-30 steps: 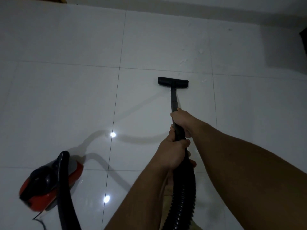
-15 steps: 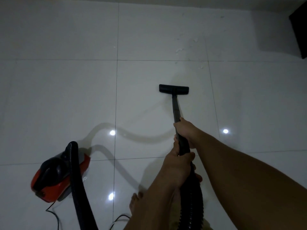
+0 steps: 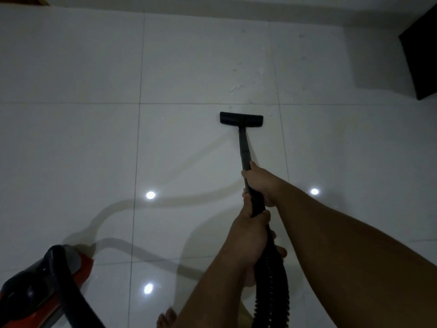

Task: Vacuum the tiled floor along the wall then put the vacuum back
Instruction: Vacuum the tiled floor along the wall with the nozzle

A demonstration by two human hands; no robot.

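Hands grip the black wand (image 3: pixel 244 150) one above the other — the right hand (image 3: pixel 261 183) wrapped round it further down toward the nozzle, the left hand (image 3: pixel 251 235) closed where the ribbed hose (image 3: pixel 272 287) joins. The flat floor head (image 3: pixel 241 119) rests on the white tiled floor (image 3: pixel 94 143), just short of a grout line, well apart from the far wall (image 3: pixel 212 5). The red-and-black vacuum body (image 3: pixel 40 287) sits at the floor's near left corner — bare toes (image 3: pixel 166 319) show at the bottom edge.
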